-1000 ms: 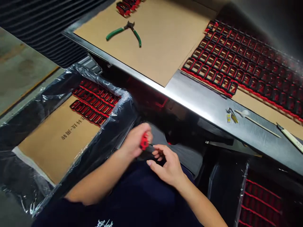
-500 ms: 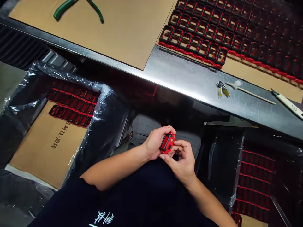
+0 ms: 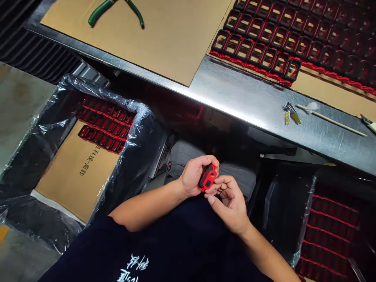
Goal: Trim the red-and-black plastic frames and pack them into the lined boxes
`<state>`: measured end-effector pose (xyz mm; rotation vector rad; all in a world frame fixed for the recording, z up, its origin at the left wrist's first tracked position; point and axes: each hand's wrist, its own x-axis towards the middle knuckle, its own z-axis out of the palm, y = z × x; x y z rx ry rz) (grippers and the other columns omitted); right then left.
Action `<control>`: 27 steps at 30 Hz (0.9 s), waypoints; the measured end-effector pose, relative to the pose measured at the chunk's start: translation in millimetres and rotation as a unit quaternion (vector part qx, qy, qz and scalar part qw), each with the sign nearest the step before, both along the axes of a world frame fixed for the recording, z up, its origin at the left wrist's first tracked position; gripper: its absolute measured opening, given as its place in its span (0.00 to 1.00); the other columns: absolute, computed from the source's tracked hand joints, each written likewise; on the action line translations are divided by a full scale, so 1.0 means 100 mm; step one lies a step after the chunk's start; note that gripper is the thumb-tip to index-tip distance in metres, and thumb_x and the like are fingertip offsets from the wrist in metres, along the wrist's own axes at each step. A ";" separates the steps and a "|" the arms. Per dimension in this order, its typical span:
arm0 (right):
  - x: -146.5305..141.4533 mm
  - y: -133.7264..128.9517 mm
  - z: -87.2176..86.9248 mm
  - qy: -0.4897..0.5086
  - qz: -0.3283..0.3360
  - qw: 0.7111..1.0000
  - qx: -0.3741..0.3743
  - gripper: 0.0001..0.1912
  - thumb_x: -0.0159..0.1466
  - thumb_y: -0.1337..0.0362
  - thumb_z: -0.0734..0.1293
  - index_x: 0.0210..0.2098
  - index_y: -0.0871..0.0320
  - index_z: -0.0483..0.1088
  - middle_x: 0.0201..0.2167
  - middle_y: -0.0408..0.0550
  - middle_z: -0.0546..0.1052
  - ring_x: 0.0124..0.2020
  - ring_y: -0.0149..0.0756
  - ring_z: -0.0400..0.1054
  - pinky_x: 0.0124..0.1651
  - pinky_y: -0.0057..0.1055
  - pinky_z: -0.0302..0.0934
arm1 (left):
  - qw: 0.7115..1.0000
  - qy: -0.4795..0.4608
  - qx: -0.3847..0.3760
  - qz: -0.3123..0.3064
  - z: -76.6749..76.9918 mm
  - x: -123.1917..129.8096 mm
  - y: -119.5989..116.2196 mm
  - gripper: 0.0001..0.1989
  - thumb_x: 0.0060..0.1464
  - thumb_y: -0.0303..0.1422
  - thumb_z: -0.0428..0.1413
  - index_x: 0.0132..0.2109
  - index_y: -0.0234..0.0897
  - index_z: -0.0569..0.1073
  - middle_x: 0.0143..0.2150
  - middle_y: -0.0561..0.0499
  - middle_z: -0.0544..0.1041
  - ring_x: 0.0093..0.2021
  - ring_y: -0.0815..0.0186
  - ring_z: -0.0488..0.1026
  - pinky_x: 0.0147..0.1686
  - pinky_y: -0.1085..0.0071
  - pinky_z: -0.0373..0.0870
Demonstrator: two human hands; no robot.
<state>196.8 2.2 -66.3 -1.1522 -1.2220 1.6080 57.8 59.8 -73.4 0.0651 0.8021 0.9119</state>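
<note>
My left hand (image 3: 196, 174) is closed around a small red and black plastic frame (image 3: 209, 179), held low in front of my dark shirt. The frame is tilted, its red side with a round hole and a dark square opening turned toward my right hand. Curled fingers of my right hand (image 3: 230, 203) touch the frame's right edge. The right thumb lies just below the frame, near the left fingertips. Part of the frame is hidden by the left palm and fingers.
Rows of similar frames (image 3: 255, 55) stand on cardboard at the bench's right. Green-handled pliers (image 3: 101, 11) lie on cardboard (image 3: 164, 43). A wooden stick (image 3: 337, 122), small metal pieces (image 3: 290, 113) and a knife (image 3: 371, 124) are on the metal edge. Plastic-lined bins (image 3: 141, 111) flank me.
The view has shifted left, so the bench and bins appear further right. My right thumb has slid off the frame's lower edge. The frame has turned slightly in my left hand.
</note>
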 end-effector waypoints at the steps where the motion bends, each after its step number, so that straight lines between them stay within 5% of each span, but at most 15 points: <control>1: 0.01 0.00 0.01 0.025 0.008 0.999 -0.027 0.13 0.64 0.61 0.71 0.46 0.52 0.66 0.33 0.45 0.81 0.33 0.36 0.78 0.40 0.35 0.74 | 1.000 0.007 0.002 -0.001 0.00 0.00 0.00 0.08 0.46 0.33 0.54 0.27 0.33 0.72 0.21 0.51 0.68 0.19 0.69 0.64 0.17 0.76 0.62; 9: 0.07 0.04 0.00 0.114 0.032 0.988 -0.101 0.15 0.64 0.53 0.71 0.44 0.54 0.70 0.34 0.50 0.83 0.36 0.42 0.80 0.42 0.41 0.75 | 0.999 0.047 0.006 -0.012 0.02 0.00 -0.04 0.08 0.43 0.35 0.55 0.25 0.33 0.73 0.21 0.50 0.69 0.18 0.69 0.63 0.17 0.74 0.60; 19: 0.06 0.03 -0.09 0.192 0.011 0.968 -0.160 0.13 0.63 0.55 0.74 0.43 0.55 0.75 0.30 0.47 0.83 0.31 0.37 0.79 0.37 0.32 0.73 | 0.994 0.108 0.014 0.008 0.13 0.00 -0.13 0.13 0.48 0.41 0.54 0.29 0.34 0.74 0.16 0.53 0.67 0.15 0.69 0.62 0.16 0.74 0.60; 27: 0.05 0.03 -0.16 0.192 -0.019 0.967 -0.167 0.10 0.62 0.55 0.76 0.38 0.54 0.79 0.26 0.43 0.81 0.25 0.31 0.76 0.33 0.27 0.73 | 0.988 0.146 0.044 0.014 0.16 -0.02 -0.18 0.24 0.50 0.52 0.56 0.28 0.32 0.75 0.23 0.51 0.72 0.17 0.68 0.67 0.15 0.72 0.63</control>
